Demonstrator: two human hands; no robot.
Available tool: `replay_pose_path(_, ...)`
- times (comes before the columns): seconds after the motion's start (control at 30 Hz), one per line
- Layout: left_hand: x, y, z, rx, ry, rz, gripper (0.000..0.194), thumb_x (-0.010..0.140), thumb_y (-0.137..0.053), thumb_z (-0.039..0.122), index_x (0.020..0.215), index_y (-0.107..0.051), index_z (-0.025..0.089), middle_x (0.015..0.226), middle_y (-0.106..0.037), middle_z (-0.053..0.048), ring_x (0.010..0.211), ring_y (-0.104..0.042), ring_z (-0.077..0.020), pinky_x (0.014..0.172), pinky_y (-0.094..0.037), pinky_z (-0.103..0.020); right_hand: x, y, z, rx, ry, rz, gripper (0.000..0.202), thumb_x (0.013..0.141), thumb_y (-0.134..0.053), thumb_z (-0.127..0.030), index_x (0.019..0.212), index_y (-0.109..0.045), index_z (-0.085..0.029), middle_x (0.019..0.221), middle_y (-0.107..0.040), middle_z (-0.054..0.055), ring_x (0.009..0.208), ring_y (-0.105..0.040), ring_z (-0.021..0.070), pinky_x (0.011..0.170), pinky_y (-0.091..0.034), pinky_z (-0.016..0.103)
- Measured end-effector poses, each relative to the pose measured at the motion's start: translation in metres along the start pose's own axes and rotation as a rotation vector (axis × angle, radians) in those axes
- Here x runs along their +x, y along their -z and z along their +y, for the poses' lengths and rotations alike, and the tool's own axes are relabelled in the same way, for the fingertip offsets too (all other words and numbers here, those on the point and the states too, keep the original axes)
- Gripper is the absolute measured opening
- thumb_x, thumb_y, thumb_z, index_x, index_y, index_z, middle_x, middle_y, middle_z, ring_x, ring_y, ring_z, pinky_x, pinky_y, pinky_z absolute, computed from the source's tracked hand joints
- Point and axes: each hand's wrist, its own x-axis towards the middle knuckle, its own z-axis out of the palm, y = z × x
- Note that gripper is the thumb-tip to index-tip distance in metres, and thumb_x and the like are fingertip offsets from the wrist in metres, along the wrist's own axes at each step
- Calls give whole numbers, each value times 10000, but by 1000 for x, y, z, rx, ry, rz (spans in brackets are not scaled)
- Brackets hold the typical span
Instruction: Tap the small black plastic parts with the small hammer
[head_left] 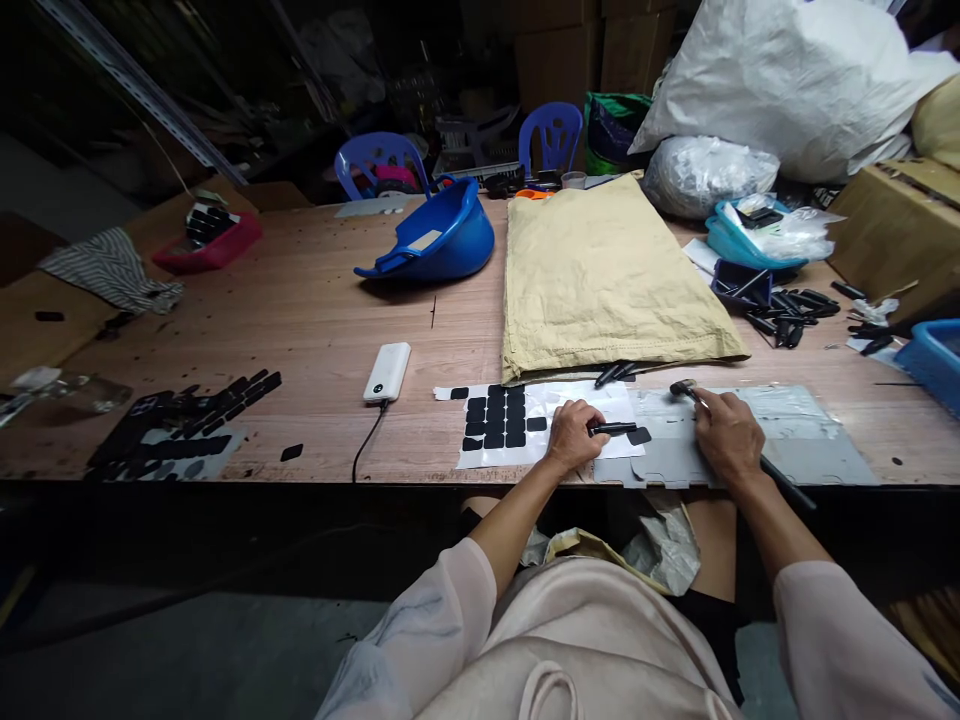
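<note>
Wood-grained worktop (300,290) is seen from the head, with purple chairs (382,143) and cartons (559,65) dimly lit behind. The tube (615,428) is clamped by the left hand's (576,435) fingers over white paper (544,396); the hammer (682,388) is gripped in the right's (729,435), over grey board (795,430).

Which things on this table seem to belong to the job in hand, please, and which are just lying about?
Apparently part of the job:
hammer, in the right fingers
black tube, in the left fingers
black patches on the white sheet
grey board beneath the right fingers

Apparently just lying about:
white power bank
blue basin
striped cloth
pink tray
</note>
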Motion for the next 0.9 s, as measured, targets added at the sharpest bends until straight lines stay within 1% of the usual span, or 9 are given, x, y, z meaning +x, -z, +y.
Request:
replay_pose_path(0.17,-2,0,0,30,-8,-24,179,737,-849,186,880,-755,237,948,-723,-37,1002,-638,-265,934,-487,-416,0,-17,10,-155,16,24,329,950,-550,-249,1199,-759,-203,926,-617,102,826,-420,212,718,-249,342)
replay_pose_path(0.33,1,3,1,31,-18,-40,121,795,-832,210,900,-776,232,945,-720,-45,1000,-629,-261,951,-481,-418,-3,-17,2,-221,23,21,334,963,-543,-264,1221,-742,-193,963,-609,113,844,-405,215,712,-210,347)
replay_pose_path(0.4,-5,7,5,40,-47,-25,105,818,-822,226,916,-783,229,951,-720,-53,1017,-622,-266,974,-476,-436,-2,-16,1,-229,19,14,332,973,-532,-269,1216,-745,-191,962,-610,114,843,-409,217,708,-208,349)
replay_pose_path(0.5,-37,13,12,31,-160,-62,110,881,-780,306,957,-790,227,980,-726,-84,1028,-625,-277,977,-485,-452,-1,-15,-1,-229,17,18,323,954,-554,-257,1207,-743,-191,957,-606,113,845,-412,219,707,-213,350)
replay_pose_path(0.63,-102,5,6,-114,-283,-344,232,977,-641,406,1059,-790,249,942,-750,-93,867,-681,-235,825,-545,-375,-2,-16,-2,-231,11,16,321,940,-565,-239,1206,-738,-188,961,-604,120,856,-419,227,705,-215,354)
replay_pose_path(0.7,-127,-4,-4,-145,-182,-402,244,990,-607,394,1067,-787,249,948,-771,-80,846,-711,-222,793,-556,-345,-2,-16,-2,-230,8,8,322,956,-548,-239,1211,-737,-185,964,-608,125,860,-426,231,701,-214,357)
replay_pose_path(0.77,-140,-12,-13,-89,8,-422,239,981,-612,368,1087,-786,244,917,-781,-63,836,-729,-226,769,-560,-332,-2,-15,-2,-227,11,5,328,954,-548,-234,1220,-733,-182,968,-608,128,864,-430,233,701,-217,357)
replay_pose_path(0.83,-143,-16,-17,-12,152,-460,257,930,-676,336,1146,-782,245,857,-776,-39,803,-730,-230,728,-557,-321,-3,-15,-2,-229,15,8,335,935,-565,-226,1224,-728,-182,967,-605,127,866,-430,234,703,-223,356)
replay_pose_path(0.9,-136,-13,-11,-24,152,-498,306,873,-741,300,1172,-787,248,811,-767,-17,751,-715,-214,694,-546,-301,-3,-16,-2,-236,15,7,339,925,-574,-221,1226,-725,-182,958,-600,122,866,-432,233,703,-223,353)
